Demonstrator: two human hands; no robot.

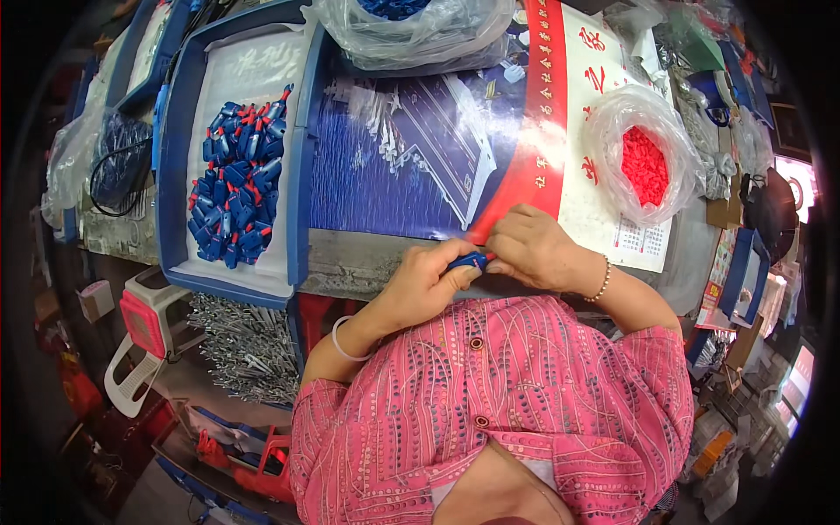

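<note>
— Holding the small blue part (470, 260) between both hands, we look to be in the middle of fitting one piece together, close in front of our chest at the near edge of the desk (367, 262).

— How do the hands sit on it?

— Our left hand (426, 284) is curled almost closed, fingers and thumb wrapped around the blue body. Our right hand (532, 249) is bunched tight at the part's 3 o'clock end, fingertips pinched there; a sliver of red shows at that end, though whether it is a separate insert we cannot tell.

— So which step do we judge this to be?

— Likely the joining step: a red piece being pressed into the blue one. The bag of red pieces (644, 164) lies open at 1 o'clock from our hands, well apart, and the blue tray (175, 175) at 10 o'clock holds a heap of blue-and-red parts (238, 184) that look finished.

— What does the next move call for?

— In our judgement, a firm, straight push with the right fingertips while the left keeps the body steady, so the end seats squarely. After that, a reach across to 10 o'clock for the tray, and then to 1 o'clock for another red piece.

— Anything else close by?

— A clear bag of blue pieces (411, 26) sits at 12 o'clock, at the far end of the printed sheet (394, 149) covering the desk.
</note>
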